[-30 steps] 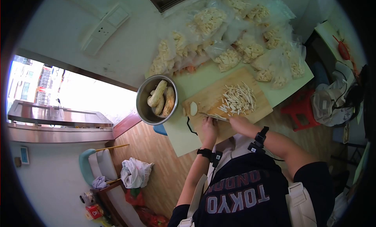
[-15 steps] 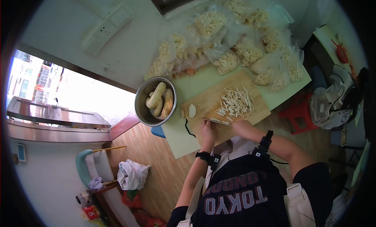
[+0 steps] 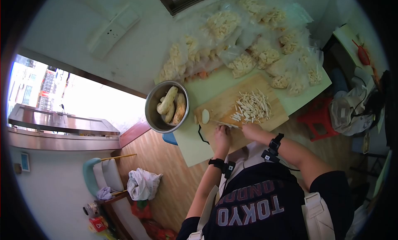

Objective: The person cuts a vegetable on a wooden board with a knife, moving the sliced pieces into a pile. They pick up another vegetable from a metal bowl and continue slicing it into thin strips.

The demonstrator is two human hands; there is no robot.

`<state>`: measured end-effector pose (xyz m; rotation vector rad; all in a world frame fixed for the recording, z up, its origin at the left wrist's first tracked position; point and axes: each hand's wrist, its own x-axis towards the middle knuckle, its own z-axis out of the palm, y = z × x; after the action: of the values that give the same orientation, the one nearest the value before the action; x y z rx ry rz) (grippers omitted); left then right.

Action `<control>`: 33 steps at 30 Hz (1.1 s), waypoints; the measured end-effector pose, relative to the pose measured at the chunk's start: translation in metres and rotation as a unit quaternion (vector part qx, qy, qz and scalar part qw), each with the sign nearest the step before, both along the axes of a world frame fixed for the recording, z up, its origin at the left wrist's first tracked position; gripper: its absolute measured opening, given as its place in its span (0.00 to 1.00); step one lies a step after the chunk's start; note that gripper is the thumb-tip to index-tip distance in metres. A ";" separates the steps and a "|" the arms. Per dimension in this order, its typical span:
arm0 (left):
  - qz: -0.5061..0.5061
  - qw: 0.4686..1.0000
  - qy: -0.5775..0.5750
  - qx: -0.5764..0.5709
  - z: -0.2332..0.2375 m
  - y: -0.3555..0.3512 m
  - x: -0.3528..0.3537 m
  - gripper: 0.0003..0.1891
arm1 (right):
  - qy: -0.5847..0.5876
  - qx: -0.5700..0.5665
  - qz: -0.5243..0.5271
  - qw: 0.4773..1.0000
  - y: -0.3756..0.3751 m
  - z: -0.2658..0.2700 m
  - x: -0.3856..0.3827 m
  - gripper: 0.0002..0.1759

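My right hand point(image 3: 251, 131) is closed around the handle of a knife point(image 3: 224, 123), whose blade points left across the wooden cutting board point(image 3: 219, 102). Just below the blade, my left hand point(image 3: 222, 136) rests on the board with curled fingers; whatever lies under them is too small and hidden to make out. A pile of pale cut strips point(image 3: 253, 106) covers the board's right part. Near its left end lies a pale oval slice point(image 3: 205, 116). To the left, a steel bowl point(image 3: 187, 103) holds several thick peeled roots point(image 3: 167, 100).
Many clear plastic bags of pale cut pieces point(image 3: 242, 66) crowd the back of the pale green table point(image 3: 186, 151). A red stool point(image 3: 317, 122) stands at the right. A white bag point(image 3: 143, 184) sits on the floor at left, near a window point(image 3: 87, 90).
My right hand and the knife have shifted slightly left, closer to my left hand. The whole view has moved a little; the strips and the bowl stay in place.
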<state>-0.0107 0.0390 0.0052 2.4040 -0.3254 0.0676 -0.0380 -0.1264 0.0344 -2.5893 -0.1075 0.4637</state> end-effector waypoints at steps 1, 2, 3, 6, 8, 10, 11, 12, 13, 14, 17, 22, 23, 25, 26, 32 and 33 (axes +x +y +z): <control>-0.002 1.000 -0.003 0.000 -0.002 0.000 0.000 0.04 | 0.017 0.002 -0.017 1.000 -0.001 0.001 0.002 0.09; -0.005 1.000 -0.008 -0.002 -0.003 0.001 0.001 0.03 | 0.014 0.002 -0.017 1.000 -0.005 0.003 0.004 0.09; -0.008 1.000 -0.013 -0.004 -0.001 0.001 0.001 0.03 | 0.128 0.086 -0.082 0.985 -0.010 0.015 0.008 0.10; 0.014 0.999 0.029 -0.021 0.001 0.001 -0.002 0.03 | 0.235 0.195 -0.176 0.936 -0.011 0.020 0.007 0.13; 0.017 0.999 0.020 -0.041 -0.001 0.003 -0.003 0.03 | 0.107 0.107 -0.098 0.984 -0.013 0.016 0.002 0.13; 0.015 0.998 0.014 -0.060 0.000 0.003 -0.005 0.03 | 0.031 0.071 -0.036 0.996 -0.016 0.013 -0.008 0.12; 0.013 0.998 0.015 -0.053 0.000 0.003 -0.005 0.04 | -0.047 0.033 0.029 0.998 -0.015 0.011 -0.011 0.11; 0.011 0.999 0.016 -0.046 0.001 0.003 -0.005 0.04 | -0.046 0.034 0.028 0.998 -0.013 0.017 -0.013 0.11; 0.011 0.999 0.018 -0.045 0.002 0.003 -0.005 0.04 | -0.022 0.013 0.032 0.999 -0.011 0.024 -0.016 0.10; 0.010 0.999 -0.001 -0.042 0.003 0.001 -0.005 0.05 | 0.003 -0.008 0.036 0.999 -0.010 0.029 -0.019 0.09; 0.014 0.999 -0.019 -0.033 0.000 0.001 -0.004 0.05 | -0.002 -0.009 0.003 1.000 -0.003 0.020 -0.023 0.09; 0.020 0.999 -0.021 -0.030 -0.010 0.001 -0.003 0.05 | 0.015 0.003 0.015 1.000 -0.002 0.021 -0.015 0.08; 0.018 0.999 -0.022 -0.026 -0.009 0.002 -0.003 0.04 | 0.011 0.017 0.022 1.000 0.000 0.016 -0.012 0.08; 0.017 0.999 -0.025 -0.022 -0.007 0.003 -0.003 0.04 | -0.003 0.026 0.004 1.000 0.008 0.007 -0.004 0.08; 0.016 0.999 -0.021 -0.028 -0.006 0.003 -0.003 0.03 | -0.015 0.035 -0.017 0.999 0.011 0.002 -0.001 0.08; 0.012 0.998 -0.007 -0.055 0.004 0.003 -0.002 0.02 | 0.054 0.029 -0.054 0.997 0.000 0.006 0.014 0.11; 0.013 0.998 -0.007 -0.066 0.004 0.004 -0.004 0.02 | 0.056 0.030 -0.053 0.997 -0.004 0.000 0.009 0.11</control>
<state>-0.0146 0.0434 0.0089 2.2774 -0.2868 0.1153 -0.0287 -0.1308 0.0345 -2.4899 0.0523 0.5560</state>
